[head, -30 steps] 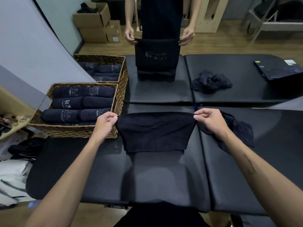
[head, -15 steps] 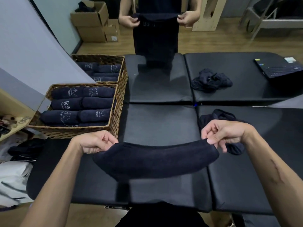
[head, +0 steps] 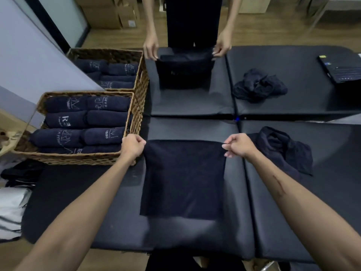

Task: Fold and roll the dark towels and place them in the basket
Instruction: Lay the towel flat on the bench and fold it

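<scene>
Towel (head: 183, 178) flat, rectangular, prob. folded

Bare, sleeveless forearms; long scar mark (head: 278, 185) along the right one; dark clothing below.

Four black padded sections pushed together form the tabletop (head: 195, 106), with seams crossing near its middle. Beyond it lies a wooden plank floor (head: 263, 34). Along the left runs a pale grey-blue wall (head: 23, 61) with a dark vertical frame (head: 52, 30). Cardboard boxes (head: 109, 14) are stacked at the far left, and a light wooden cabinet (head: 254, 4) stands at the far right. An open laptop (head: 340, 69) sits on the tabletop's far right section.
</scene>
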